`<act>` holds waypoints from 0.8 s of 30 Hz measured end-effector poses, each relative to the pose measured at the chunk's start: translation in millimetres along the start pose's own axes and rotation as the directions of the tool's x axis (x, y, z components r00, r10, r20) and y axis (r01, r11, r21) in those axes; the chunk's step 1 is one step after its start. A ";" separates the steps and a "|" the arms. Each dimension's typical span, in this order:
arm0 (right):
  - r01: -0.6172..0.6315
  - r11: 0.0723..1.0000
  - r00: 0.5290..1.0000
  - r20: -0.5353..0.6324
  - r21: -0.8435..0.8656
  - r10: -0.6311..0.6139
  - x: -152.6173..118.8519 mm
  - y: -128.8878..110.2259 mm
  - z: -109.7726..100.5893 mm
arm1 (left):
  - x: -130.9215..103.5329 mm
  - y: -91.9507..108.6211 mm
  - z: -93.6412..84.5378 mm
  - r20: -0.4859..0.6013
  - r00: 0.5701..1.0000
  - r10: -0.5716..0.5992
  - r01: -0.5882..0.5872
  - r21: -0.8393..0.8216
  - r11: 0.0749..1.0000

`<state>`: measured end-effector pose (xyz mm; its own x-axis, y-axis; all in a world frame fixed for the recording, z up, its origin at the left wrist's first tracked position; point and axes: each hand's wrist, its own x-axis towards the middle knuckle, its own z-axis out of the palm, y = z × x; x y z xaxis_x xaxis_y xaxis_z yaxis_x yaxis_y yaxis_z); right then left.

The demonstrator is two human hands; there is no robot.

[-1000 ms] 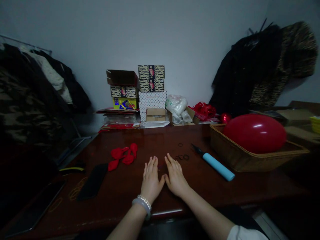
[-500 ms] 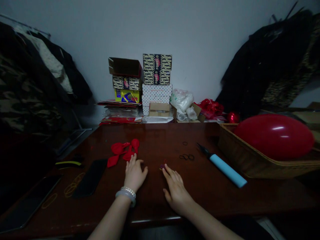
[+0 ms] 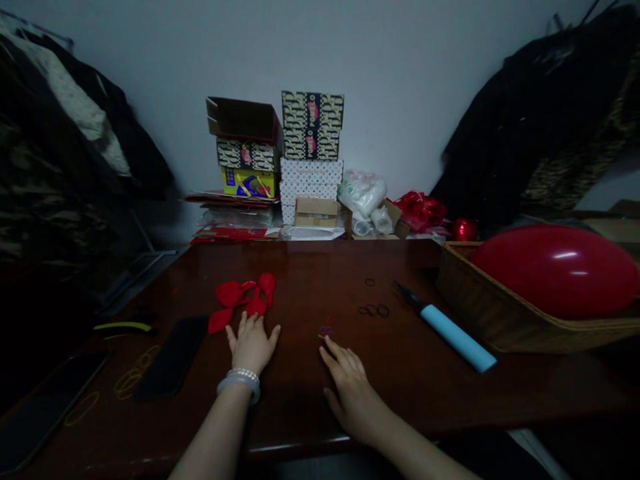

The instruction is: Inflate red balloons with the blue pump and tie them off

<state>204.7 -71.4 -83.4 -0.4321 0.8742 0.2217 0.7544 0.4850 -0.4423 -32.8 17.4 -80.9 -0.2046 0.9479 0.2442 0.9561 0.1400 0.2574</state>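
My left hand lies flat with fingers spread, its fingertips at the near edge of several uninflated red balloons. Beads and a pale bangle circle that wrist. Over the middle of the table, my right hand has its fingers stretched out, the tips just short of a few tiny coloured bands, purple, red and yellowish. Whether a fingertip touches the yellowish one I cannot tell. Beyond the right hand lie several black hair ties and a blue hand pump with a black nozzle.
A large inflated red balloon sits in a woven basket at the right. Two dark phone-like slabs, one a black slab, lie left among yellow rubber bands and a yellow-edged strip. Boxes stand stacked against the wall.
My left hand has drawn slightly left and toward me, its fingers more spread. My right fingertips have pulled back a little from the small coloured bands, which show more fully. The view has shifted slightly.
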 end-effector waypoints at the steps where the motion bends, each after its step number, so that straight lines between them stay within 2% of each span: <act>1: -0.003 1.000 1.000 0.000 0.008 0.003 -0.3 1.0 -0.7 | 0.0 0.4 -2.0 -0.033 0.999 0.016 -0.017 -0.033 0.999; 4: 0.003 0.999 1.000 -0.010 0.049 -0.002 1.4 5.7 -2.8 | -0.3 6.4 -14.1 -0.132 0.989 0.072 -0.104 -0.252 0.962; 6: 0.023 0.995 0.999 -0.037 0.093 -0.020 4.3 9.3 -4.0 | -1.7 14.2 -23.1 -0.134 0.989 0.063 -0.123 -0.505 0.855; 8: 0.051 0.987 0.996 -0.076 0.150 -0.040 7.4 12.4 -5.9 | -4.6 23.5 -29.3 -0.026 1.000 0.005 -0.023 -0.744 0.668; 10: 0.065 0.973 0.992 -0.118 0.220 -0.039 9.9 14.8 -8.9 | -9.2 33.0 -31.6 0.106 0.994 -0.015 0.102 -0.891 0.442; 12: 0.054 0.950 0.988 -0.152 0.308 -0.007 11.4 16.7 -12.6 | -15.1 42.4 -31.3 0.199 0.980 0.020 0.189 -0.953 0.237; 14: 0.031 0.912 0.984 -0.170 0.408 0.043 12.2 18.5 -15.6 | -21.8 51.8 -30.3 0.266 0.962 0.065 0.259 -0.961 0.100; 16: 0.015 0.865 0.982 -0.172 0.502 0.083 12.6 20.5 -16.6 | -28.7 61.2 -29.5 0.330 0.939 0.101 0.329 -0.944 0.029; 19: 0.007 0.793 0.985 -0.142 0.609 0.101 12.7 22.5 -14.1 | -37.9 73.0 -28.8 0.377 0.914 0.148 0.385 -0.923 -0.025; 24: -0.046 0.799 0.985 -0.107 0.599 0.137 12.3 21.1 -9.6 | -42.3 77.7 -25.8 0.411 0.896 0.169 0.419 -0.908 -0.013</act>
<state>220.1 -50.2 -81.7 -0.2697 0.9298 0.2505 0.3271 0.3331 -0.8843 44.8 -19.2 -47.1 0.0648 0.9904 -0.1220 -0.2890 0.1356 0.9477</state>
